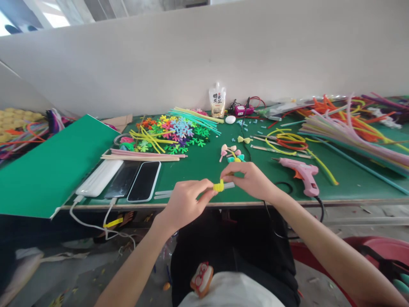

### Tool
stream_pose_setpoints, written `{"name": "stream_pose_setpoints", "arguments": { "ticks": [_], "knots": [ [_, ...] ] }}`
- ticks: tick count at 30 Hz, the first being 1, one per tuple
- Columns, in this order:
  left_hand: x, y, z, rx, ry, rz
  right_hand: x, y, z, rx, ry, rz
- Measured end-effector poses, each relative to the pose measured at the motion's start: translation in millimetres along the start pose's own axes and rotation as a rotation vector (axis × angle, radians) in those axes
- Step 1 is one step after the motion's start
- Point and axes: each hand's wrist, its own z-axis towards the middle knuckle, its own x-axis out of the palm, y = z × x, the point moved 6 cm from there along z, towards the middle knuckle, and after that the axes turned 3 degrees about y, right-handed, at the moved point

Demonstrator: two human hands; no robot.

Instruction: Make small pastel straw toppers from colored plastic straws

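A short yellow pipe cleaner, wound into a tight coil, is stretched between my hands just above the table's front edge. My left hand pinches the coil's left end between thumb and fingers. At its upper right end, the fingers of my right hand are closed on the yellow piece. A pale translucent stick shows behind the coil, partly hidden by my right hand. Just beyond my hands lie small pink and cream bow-shaped pieces and a teal one.
A pink glue gun lies to the right, its cord hanging over the edge. Phones and a white power bank sit left, beside a green board. Colourful snowflake-shaped pieces and long pipe cleaners are heaped farther back.
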Motion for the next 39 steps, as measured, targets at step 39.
{"name": "stream_pose_setpoints", "arguments": {
  "ticks": [39],
  "knots": [
    [0.4,18.9,1.0,-0.252,-0.112,-0.228,7.5,-8.4,-6.7,0.057,-0.014,0.002]
  ]
}}
